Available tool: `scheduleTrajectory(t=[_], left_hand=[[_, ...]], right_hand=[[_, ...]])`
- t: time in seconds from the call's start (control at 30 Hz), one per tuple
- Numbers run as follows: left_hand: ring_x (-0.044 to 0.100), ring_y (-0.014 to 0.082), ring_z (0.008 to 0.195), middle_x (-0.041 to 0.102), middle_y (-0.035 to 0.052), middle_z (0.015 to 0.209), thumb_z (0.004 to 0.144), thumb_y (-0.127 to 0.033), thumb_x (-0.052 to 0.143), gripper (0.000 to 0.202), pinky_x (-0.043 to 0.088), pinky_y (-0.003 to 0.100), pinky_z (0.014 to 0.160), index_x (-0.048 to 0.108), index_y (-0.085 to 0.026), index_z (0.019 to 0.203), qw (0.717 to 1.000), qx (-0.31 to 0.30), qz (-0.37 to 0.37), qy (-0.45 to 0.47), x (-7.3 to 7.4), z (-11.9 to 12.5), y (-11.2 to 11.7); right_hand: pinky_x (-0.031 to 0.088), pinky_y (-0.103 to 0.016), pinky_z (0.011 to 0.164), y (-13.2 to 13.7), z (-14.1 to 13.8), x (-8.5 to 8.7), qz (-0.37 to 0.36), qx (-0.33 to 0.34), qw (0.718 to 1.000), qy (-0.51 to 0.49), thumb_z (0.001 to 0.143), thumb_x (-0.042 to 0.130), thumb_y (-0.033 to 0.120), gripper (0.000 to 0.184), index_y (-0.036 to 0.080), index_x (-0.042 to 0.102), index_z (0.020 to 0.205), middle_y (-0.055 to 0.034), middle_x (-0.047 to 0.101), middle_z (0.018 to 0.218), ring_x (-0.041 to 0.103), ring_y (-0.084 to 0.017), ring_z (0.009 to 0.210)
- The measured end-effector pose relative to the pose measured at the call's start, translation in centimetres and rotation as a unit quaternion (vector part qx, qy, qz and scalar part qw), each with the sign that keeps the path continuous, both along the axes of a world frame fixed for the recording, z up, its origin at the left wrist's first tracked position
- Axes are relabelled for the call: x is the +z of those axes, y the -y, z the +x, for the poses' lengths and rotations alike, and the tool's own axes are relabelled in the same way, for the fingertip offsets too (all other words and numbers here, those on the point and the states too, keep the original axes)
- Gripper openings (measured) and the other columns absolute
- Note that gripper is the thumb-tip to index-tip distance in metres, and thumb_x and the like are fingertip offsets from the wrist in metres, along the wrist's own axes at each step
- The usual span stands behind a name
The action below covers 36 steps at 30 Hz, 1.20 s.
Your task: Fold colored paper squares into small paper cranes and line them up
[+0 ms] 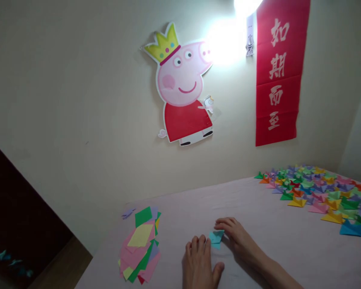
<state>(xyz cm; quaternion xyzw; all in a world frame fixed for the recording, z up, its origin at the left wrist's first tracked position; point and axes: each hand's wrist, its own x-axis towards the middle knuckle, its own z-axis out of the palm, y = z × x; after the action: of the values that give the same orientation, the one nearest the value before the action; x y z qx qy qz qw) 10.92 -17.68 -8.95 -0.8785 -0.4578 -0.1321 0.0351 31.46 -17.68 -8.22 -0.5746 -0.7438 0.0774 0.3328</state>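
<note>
- A small purple piece (128, 213) lay at the far left, by the surface's edge; a bump or a draught might have carried it over.
- The loose paper sheets (141, 241) sat fanned in an uneven heap, so a sleeve or forearm brushing them could have slid them apart.
- The left hand (200, 261) lay palm down, fingers side by side and thumb spread away, clamped on nothing; its fingertips were at the blue paper's left edge. Too light a touch there might have let the piece twist.
- The small blue paper (215, 237), partly folded, rested on the cloth-like surface (228, 204) between the two hands. Soft cloth underneath could have made for a blurred or crooked crease.
- The right hand (236, 233) curled over the paper's upper right corner; whether finger and thumb met on it could not be told. An uneven pull might have torn or skewed that corner.
- The folded paper figures (319, 192) stood close-packed farther right; a careless swing of the right forearm could have scattered the nearest ones.
</note>
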Motion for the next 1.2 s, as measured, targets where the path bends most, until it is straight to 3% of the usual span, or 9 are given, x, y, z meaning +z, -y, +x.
scheduleTrajectory(t=[0.1, 0.2, 0.27, 0.4, 0.5, 0.63, 0.77, 0.93, 1.2], left_hand=[[0.05, 0.0279, 0.117, 0.061, 0.0054, 0.127, 0.088, -0.053, 0.061, 0.044, 0.037, 0.043, 0.103, 0.064, -0.025, 0.121, 0.998, 0.031, -0.033, 0.035, 1.9, 1.0, 0.1], [0.054, 0.0243, 0.106, 0.066, 0.0031, 0.109, 0.093, -0.039, 0.054, 0.021, 0.041, 0.038, 0.095, 0.069, -0.025, 0.099, 0.994, 0.025, -0.088, 0.064, 3.6, 1.3, -0.2], [0.055, 0.0207, 0.101, 0.066, 0.0007, 0.1, 0.099, -0.03, 0.042, 0.029, 0.042, 0.033, 0.09, 0.069, -0.027, 0.091, 0.991, 0.015, -0.121, 0.064, 4.1, 1.2, -0.5], [0.053, 0.0216, 0.107, 0.061, 0.0038, 0.115, 0.095, -0.028, 0.045, 0.026, 0.043, 0.031, 0.088, 0.066, -0.026, 0.109, 0.991, 0.051, -0.105, 0.057, 3.4, 1.1, -0.5], [0.047, 0.0254, 0.118, 0.054, 0.0067, 0.132, 0.086, -0.028, 0.057, 0.04, 0.041, 0.034, 0.095, 0.057, -0.025, 0.126, 0.994, 0.057, -0.061, 0.069, 2.9, 1.3, -0.3], [0.044, 0.0226, 0.117, 0.056, -0.0014, 0.13, 0.086, -0.022, 0.055, 0.032, 0.038, 0.033, 0.096, 0.061, -0.032, 0.115, 0.989, -0.02, -0.137, 0.06, 3.6, 1.2, -0.6], [0.044, 0.0242, 0.113, 0.058, -0.0001, 0.124, 0.079, -0.012, 0.052, 0.039, 0.032, 0.038, 0.097, 0.063, -0.03, 0.112, 0.977, -0.078, -0.192, 0.049, 4.2, 0.8, -1.3], [0.044, 0.0251, 0.112, 0.059, 0.0022, 0.12, 0.07, -0.007, 0.052, 0.05, 0.031, 0.04, 0.096, 0.062, -0.029, 0.114, 0.972, -0.092, -0.197, 0.088, 3.5, 0.4, -1.7], [0.047, 0.0258, 0.108, 0.06, 0.0024, 0.115, 0.081, -0.016, 0.062, 0.033, 0.032, 0.041, 0.094, 0.063, -0.031, 0.11, 0.973, -0.092, -0.184, 0.106, 3.7, 0.5, -1.4]], right_hand=[[0.046, -0.035, 0.095, 0.1, -0.4, 1.3, -0.026, 0.056, 0.997, -0.052, 0.086, 0.043, 0.012, 0.031, 0.023, 0.071, 0.096, -0.0067, 0.07, 0.11, 0.06, -0.02, 0.106], [0.049, -0.032, 0.084, -0.3, -0.7, 2.6, -0.087, 0.051, 0.99, -0.096, 0.084, 0.046, 0.016, 0.025, 0.021, 0.069, 0.093, -0.0034, 0.069, 0.091, 0.062, -0.019, 0.089], [0.049, -0.027, 0.071, -0.9, -0.8, 3.4, -0.121, 0.05, 0.985, -0.109, 0.084, 0.046, 0.018, 0.025, 0.021, 0.068, 0.098, -0.0004, 0.067, 0.079, 0.061, -0.017, 0.077], [0.041, -0.022, 0.056, -2.1, -1.4, 4.0, -0.145, 0.06, 0.984, -0.087, 0.079, 0.048, 0.012, 0.03, 0.02, 0.066, 0.101, 0.0041, 0.061, 0.065, 0.056, -0.014, 0.063], [0.042, -0.027, 0.066, -2.5, -1.8, 3.8, -0.139, 0.044, 0.988, -0.053, 0.076, 0.05, 0.009, 0.029, 0.018, 0.068, 0.096, -0.0007, 0.065, 0.073, 0.058, -0.018, 0.071], [0.041, -0.033, 0.081, -1.9, -1.6, 3.7, -0.126, 0.023, 0.991, -0.026, 0.078, 0.046, 0.007, 0.026, 0.017, 0.067, 0.091, -0.0087, 0.067, 0.093, 0.058, -0.022, 0.09], [0.043, -0.025, 0.07, -0.1, -0.6, 4.1, -0.157, 0.056, 0.986, -0.03, 0.077, 0.051, 0.01, 0.021, 0.019, 0.064, 0.09, -0.0038, 0.066, 0.086, 0.058, -0.017, 0.077], [0.044, -0.029, 0.079, 1.5, -0.1, 3.5, -0.138, 0.118, 0.983, 0.006, 0.07, 0.054, 0.002, 0.025, 0.019, 0.065, 0.085, -0.0048, 0.066, 0.089, 0.058, -0.02, 0.087], [0.041, -0.032, 0.077, 1.2, -0.5, 1.9, -0.076, 0.111, 0.987, 0.083, 0.09, 0.056, 0.01, 0.016, 0.02, 0.067, 0.084, -0.0049, 0.067, 0.09, 0.054, -0.021, 0.087]])
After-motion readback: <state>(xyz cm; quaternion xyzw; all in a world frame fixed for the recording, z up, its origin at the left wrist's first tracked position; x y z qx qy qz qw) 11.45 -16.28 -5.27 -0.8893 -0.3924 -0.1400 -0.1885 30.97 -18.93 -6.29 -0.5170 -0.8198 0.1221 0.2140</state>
